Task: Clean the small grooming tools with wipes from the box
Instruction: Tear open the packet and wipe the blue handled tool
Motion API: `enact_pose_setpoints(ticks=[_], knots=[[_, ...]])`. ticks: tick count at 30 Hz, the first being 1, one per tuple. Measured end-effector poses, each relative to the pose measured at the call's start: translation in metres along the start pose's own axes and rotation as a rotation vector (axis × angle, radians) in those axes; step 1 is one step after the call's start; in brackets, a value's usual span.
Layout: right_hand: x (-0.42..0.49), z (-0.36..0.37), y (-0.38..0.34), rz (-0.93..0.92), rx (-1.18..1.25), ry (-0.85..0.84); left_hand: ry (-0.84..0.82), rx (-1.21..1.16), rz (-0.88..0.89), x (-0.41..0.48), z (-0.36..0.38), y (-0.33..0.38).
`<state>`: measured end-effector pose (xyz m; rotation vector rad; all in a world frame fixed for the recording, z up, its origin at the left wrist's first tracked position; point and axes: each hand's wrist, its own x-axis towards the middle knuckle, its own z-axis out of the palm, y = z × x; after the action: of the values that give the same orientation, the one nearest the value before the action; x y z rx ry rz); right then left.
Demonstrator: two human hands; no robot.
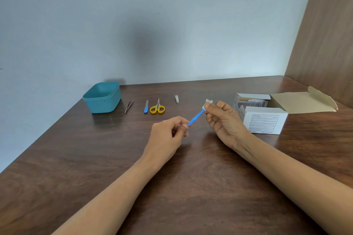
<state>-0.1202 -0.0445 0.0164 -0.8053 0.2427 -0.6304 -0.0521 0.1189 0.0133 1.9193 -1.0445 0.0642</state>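
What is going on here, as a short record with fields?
left hand: grips the blue tool by its near end
right hand: pinches a white wipe on the tool's far end
lying in a row on the table: tweezers, nail file, yellow scissors, nail clipper
wipe box: open, right of the hands
teal tub: left of the tweezers

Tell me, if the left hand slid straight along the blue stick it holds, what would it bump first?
Most likely the right hand, whose fingers pinch a white wipe around the far end of the blue stick. Depth is hard to judge.
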Motion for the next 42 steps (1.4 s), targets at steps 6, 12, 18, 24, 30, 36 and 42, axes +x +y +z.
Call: enact_pose_setpoints(ticks=[6,12,18,24,30,36,42], knots=[[0.0014,-0.0006,0.0007,-0.02,-0.037,0.0,-0.001,-0.006,-0.001,0.0005,0.0008,-0.001],[0.0023,-0.0023,0.0007,0.014,0.033,-0.013,-0.002,-0.009,-0.011,0.0003,0.0002,-0.0005],[0.0026,-0.0014,0.0006,0.022,0.029,-0.016,-0.017,-0.006,-0.017,-0.0001,0.0003,0.0],[0.0016,-0.0013,0.0013,-0.02,-0.049,0.002,-0.015,-0.009,-0.011,-0.0002,0.0007,0.0],[-0.0006,-0.0008,0.0008,-0.04,-0.007,-0.014,-0.025,-0.013,-0.025,0.0001,-0.0001,-0.0006],[-0.0037,0.003,-0.0007,-0.067,-0.01,-0.001,-0.036,-0.023,-0.02,0.0006,0.0006,-0.0005],[-0.0033,0.0022,0.0001,-0.108,-0.085,0.024,-0.046,-0.02,-0.01,0.0001,0.0005,0.0]])
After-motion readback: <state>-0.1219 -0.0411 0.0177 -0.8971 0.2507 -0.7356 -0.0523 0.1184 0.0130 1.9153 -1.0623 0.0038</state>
